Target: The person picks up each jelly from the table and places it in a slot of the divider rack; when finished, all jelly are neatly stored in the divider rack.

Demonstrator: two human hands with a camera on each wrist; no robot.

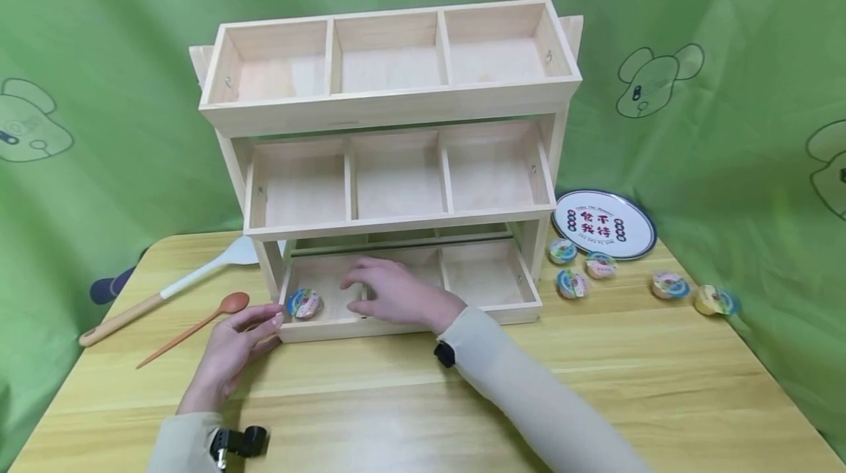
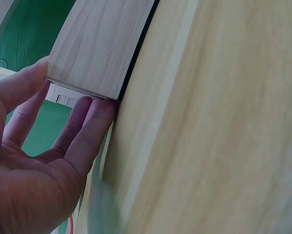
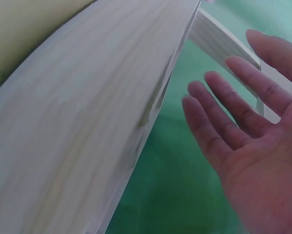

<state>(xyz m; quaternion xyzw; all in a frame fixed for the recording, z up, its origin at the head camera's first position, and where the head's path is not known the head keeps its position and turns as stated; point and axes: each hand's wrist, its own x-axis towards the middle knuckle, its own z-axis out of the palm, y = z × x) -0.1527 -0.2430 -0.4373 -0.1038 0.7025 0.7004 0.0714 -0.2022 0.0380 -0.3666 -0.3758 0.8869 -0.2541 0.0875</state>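
A wooden three-tier shelf (image 1: pixel 390 102) stands at the back of the table, each tier divided into three compartments. One small jelly cup (image 1: pixel 305 303) with a printed lid lies in the bottom tier's left compartment. My left hand (image 1: pixel 233 352) holds that tier's front left corner, thumb at the upper edge of the front board (image 2: pixel 99 44) and fingertips against its end. Over the bottom tier, near the divider right of the jelly cup, my right hand (image 1: pixel 403 293) hovers with fingers spread and nothing held. In the right wrist view its palm and fingers are apart from the board (image 3: pixel 87 97).
Several more jelly cups (image 1: pixel 571 283) lie on the table right of the shelf. Behind them an oval white plate (image 1: pixel 604 219) with a blue rim leans. To the left lie a white spatula (image 1: pixel 198 275) with a wooden handle and an orange spoon (image 1: pixel 234 302). Green curtain (image 1: pixel 727 3) hangs behind.
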